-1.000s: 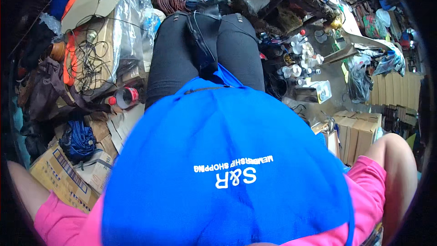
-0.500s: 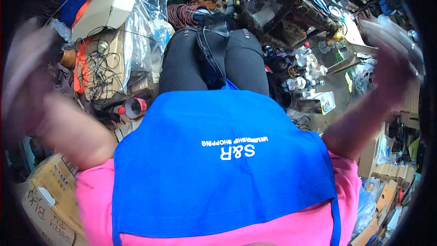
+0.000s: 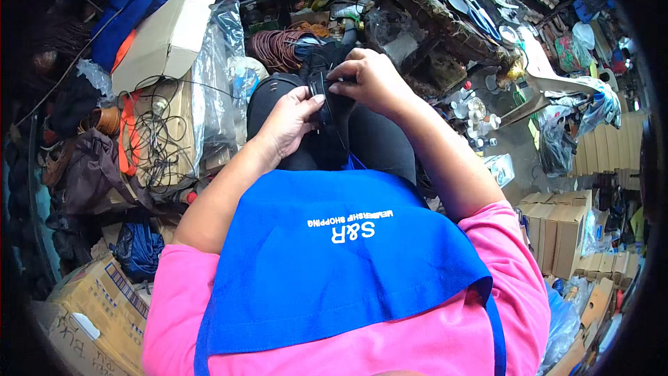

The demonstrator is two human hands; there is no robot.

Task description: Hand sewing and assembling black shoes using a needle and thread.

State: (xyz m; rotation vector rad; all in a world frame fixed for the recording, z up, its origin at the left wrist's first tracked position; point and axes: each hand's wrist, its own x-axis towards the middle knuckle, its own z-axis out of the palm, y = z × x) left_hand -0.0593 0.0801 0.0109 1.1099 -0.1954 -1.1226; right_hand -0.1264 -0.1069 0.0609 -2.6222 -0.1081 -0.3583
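Note:
A black shoe-like item (image 3: pixel 334 124) stands between my knees, over my black-clad legs; its exact kind is hard to make out. My left hand (image 3: pixel 291 120) grips its near left edge, thumb and fingers closed on the dark rim. From the right, my right hand (image 3: pixel 370 82) reaches over the same item, its fingertips pinched together beside a narrow black strip along its top. Whatever sits in that pinch is too small to tell. Both hands are close together, only a small gap apart. A blue apron (image 3: pixel 348 264) covers my lap and front.
At the left lie a tangle of black cord (image 3: pixel 163 125), a flattened cardboard piece (image 3: pixel 170 35) and clear plastic sheeting. A reddish-brown coil (image 3: pixel 275 49) lies ahead. Several small bottles (image 3: pixel 476 111) stand right of my knees. Cardboard boxes (image 3: pixel 104 306) flank both sides.
Both hands were spread wide to the sides and blurred. Now they have come in together at the black item between my knees, and each has closed there.

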